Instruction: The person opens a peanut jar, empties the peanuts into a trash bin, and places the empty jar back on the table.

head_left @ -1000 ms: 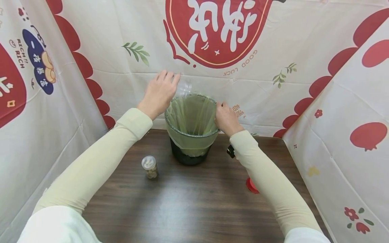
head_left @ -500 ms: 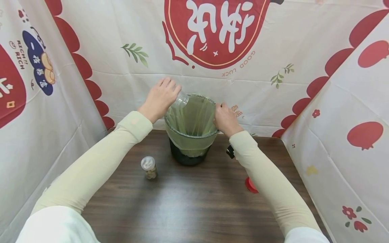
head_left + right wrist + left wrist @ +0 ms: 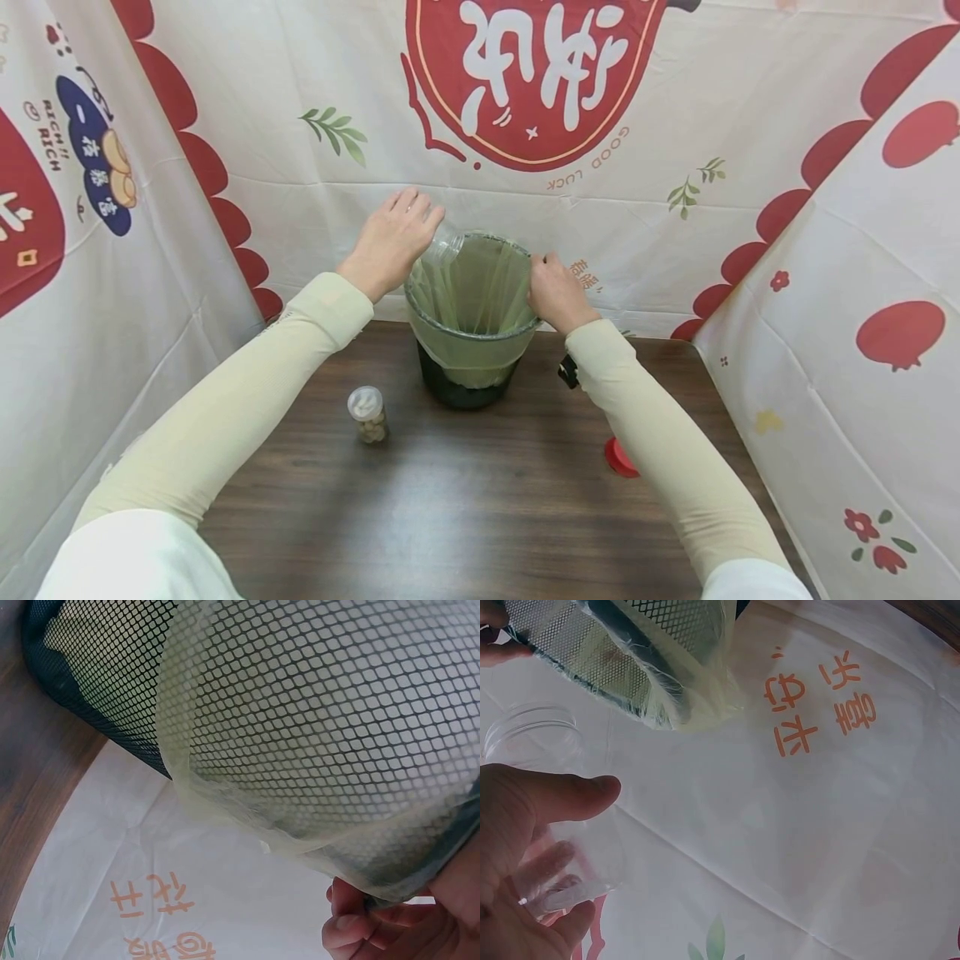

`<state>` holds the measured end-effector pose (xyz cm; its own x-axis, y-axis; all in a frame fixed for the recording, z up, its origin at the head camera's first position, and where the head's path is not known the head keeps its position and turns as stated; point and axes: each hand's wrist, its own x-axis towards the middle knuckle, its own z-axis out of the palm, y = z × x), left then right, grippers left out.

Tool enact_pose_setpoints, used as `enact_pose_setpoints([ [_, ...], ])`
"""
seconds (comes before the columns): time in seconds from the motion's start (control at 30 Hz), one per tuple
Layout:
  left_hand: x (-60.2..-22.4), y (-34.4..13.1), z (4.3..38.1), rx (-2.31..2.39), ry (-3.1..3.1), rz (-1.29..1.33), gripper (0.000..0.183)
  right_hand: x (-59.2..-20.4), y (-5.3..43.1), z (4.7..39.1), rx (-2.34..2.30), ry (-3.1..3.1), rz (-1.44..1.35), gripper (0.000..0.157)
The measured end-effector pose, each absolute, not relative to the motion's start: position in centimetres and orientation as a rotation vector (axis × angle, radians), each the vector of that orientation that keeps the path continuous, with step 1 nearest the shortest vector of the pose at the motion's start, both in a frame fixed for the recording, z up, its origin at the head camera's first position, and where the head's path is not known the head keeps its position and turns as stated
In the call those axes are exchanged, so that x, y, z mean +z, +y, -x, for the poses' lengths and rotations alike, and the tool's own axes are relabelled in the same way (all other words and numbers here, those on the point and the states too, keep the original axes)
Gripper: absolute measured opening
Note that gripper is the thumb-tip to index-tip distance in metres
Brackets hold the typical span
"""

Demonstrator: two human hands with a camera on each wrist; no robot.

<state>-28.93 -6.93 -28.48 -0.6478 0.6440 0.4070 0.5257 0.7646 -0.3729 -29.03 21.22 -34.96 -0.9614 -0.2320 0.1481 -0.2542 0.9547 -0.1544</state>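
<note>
A clear jar (image 3: pixel 446 244) lay tilted in a person's left grip (image 3: pixel 393 242), just beside the left rim of a mesh bin (image 3: pixel 465 393), with the thumb along one side of it and the fingers curled round the other. Its long axis slanted down from the palm toward the bin, and the uncapped, threaded mouth was the end nearest the bin's opening, the base the end turned away. Whether that mouth stood over the rim or a little short of it could not be told, nor could any contents be made out. The left grip alone held the jar; the right grip (image 3: pixel 558 292), on the far side of the bin's opening, pinched the bin's right rim together with the pale bag (image 3: pixel 482 356) folded over it. On the bench (image 3: pixel 450 533), a small tub (image 3: pixel 368 414) stood left of the bin and nearer the person, while a red lid (image 3: pixel 619 457) lay to the bin's right, also nearer the person, beside the right sleeve (image 3: pixel 660 433). A printed cloth (image 3: pixel 270 242) hung behind the bin.
</note>
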Motion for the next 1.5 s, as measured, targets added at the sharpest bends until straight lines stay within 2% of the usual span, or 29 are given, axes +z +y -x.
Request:
enact_pose_setpoints([
  [0.2,-28.5,-7.2,28.8,0.309,-2.434,0.865,0.05,-34.7,21.1,29.3,0.243,-2.993,-0.391,0.048],
  [0.53,-27.6,-7.2,28.2,0.235,-2.395,0.846,0.05,-32.5,21.4,28.9,0.248,-3.063,-0.364,0.056],
  [1.03,-25.4,-6.5,26.7,0.004,-2.291,0.757,0.047,-28.4,21.0,25.1,0.343,-2.907,-0.415,0.054],
  [1.5,-25.4,-6.6,23.8,-0.434,-2.255,0.504,0.072,-26.9,21.8,20.6,0.509,-2.787,-0.378,0.059],
])
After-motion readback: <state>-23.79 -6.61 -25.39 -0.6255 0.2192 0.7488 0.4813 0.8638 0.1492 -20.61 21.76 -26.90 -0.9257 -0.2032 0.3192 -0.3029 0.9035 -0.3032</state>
